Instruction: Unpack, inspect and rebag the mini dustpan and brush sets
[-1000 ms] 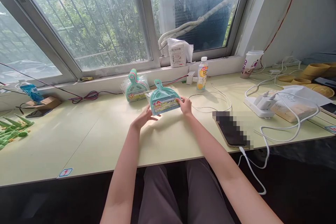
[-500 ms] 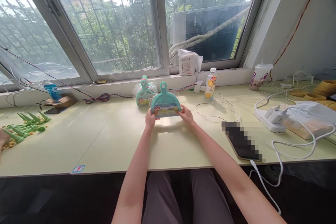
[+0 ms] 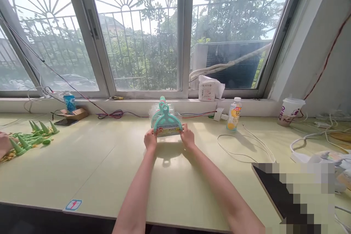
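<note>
Both hands grip a small teal dustpan (image 3: 168, 121) with a printed label across its lower part, handle loop pointing up. My left hand (image 3: 150, 139) is closed on its left lower corner, and my right hand (image 3: 188, 137) pinches the right lower corner. Directly behind it stand several similar teal dustpans (image 3: 162, 99) in clear plastic wrap, largely hidden by the held one. Whether the held dustpan touches them I cannot tell. Its shadow falls on the pale yellow-green table (image 3: 131, 175) in front.
Green cone-shaped pieces (image 3: 44, 128) lie at left beside another person's hand (image 3: 4, 144). A drink bottle (image 3: 234, 115), a loose white cable (image 3: 233, 158), a cup (image 3: 291, 112) and a dark, partly blurred device (image 3: 274, 190) are at right. Bundled wires (image 3: 111, 114) run along the windowsill.
The view has tilted upward. The held dustpan has moved back and slightly left against the view of the wrapped dustpans, now overlapping them. Both hands keep their grip.
</note>
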The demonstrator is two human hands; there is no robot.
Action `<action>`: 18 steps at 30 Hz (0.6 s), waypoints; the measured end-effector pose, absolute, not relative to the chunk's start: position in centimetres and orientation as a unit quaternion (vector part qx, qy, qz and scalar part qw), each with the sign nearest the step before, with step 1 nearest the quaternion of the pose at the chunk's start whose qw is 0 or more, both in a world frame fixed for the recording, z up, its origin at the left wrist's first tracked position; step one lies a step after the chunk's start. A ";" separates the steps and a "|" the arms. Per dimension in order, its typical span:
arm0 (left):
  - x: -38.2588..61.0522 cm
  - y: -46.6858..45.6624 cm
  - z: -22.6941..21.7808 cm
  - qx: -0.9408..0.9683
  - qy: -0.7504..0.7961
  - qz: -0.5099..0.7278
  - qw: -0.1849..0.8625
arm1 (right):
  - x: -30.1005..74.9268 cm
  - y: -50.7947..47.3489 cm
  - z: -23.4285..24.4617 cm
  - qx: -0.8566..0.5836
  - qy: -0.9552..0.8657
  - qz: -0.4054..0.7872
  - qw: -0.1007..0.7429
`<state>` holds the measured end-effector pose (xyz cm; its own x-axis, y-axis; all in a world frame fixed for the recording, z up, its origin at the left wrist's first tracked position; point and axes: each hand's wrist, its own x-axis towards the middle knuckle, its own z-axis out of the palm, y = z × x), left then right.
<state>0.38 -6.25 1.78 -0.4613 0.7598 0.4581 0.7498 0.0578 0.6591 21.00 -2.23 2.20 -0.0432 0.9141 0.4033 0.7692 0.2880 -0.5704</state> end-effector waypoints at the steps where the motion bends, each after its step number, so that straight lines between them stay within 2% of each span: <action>1: -0.7 -5.7 1.5 0.520 0.728 0.447 -0.003 | 20.1 -1.8 2.1 -0.590 -0.726 0.083 0.344; 7: -4.2 -2.0 0.4 0.533 0.723 0.439 0.008 | 16.2 0.6 0.8 -0.594 -0.745 0.009 0.303; 12: -4.6 1.1 0.1 0.502 0.688 0.522 0.034 | 14.7 2.5 0.4 -0.631 -0.719 -0.033 0.290; 18: -4.8 2.2 -0.4 0.459 0.715 0.525 0.042 | 14.1 4.4 0.4 -0.643 -0.719 -0.004 0.263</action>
